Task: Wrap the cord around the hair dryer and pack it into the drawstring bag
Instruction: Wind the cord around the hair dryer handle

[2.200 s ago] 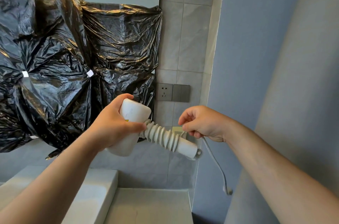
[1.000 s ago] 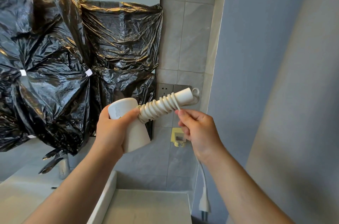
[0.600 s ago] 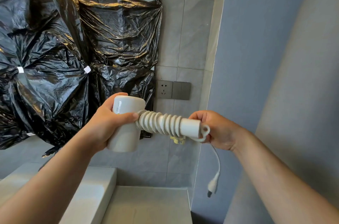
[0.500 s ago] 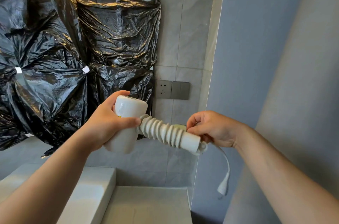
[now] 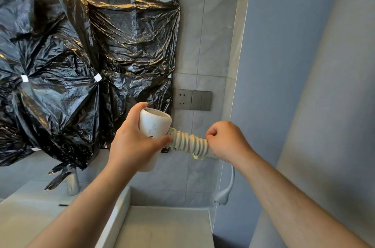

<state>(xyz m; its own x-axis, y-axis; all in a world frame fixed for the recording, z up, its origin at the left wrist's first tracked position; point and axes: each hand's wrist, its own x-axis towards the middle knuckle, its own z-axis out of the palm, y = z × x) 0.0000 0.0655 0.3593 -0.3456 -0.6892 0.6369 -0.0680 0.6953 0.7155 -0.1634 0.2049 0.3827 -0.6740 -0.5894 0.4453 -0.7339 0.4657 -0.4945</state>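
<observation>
The left hand [image 5: 134, 146] grasps the barrel of the white hair dryer [image 5: 154, 126], fingers curled around it and the thumb pressed along the front, just over a small yellow warning mark. The barrel stands roughly upright in the air, above the seam where the white basin [image 5: 113, 215] meets the grey countertop [image 5: 168, 227].

The dryer's handle [image 5: 189, 143] juts out sideways to the right, and the white cord is wound around it in tight coils from the barrel joint to the far end. The right hand [image 5: 227, 142] is clenched over that far end of the handle, knuckles up, gripping the wrapped cord; the tip of the handle is hidden inside the fist.

Below the right wrist, 1 short loose length of cord [image 5: 232, 178] hangs down, ending in the white plug [image 5: 222, 197], which dangles free in front of the blue-grey wall [image 5: 294, 65], just above the countertop's right rear corner.

Behind the hands, crumpled black plastic sheeting [image 5: 81, 65] covers the mirror. A grey wall socket [image 5: 183, 99] with a switch plate beside it sits on the tiled wall right of the sheeting. A chrome faucet [image 5: 72, 183] stands at the basin's rear edge, partly hidden by the plastic.

The drawstring bag is out of sight.
</observation>
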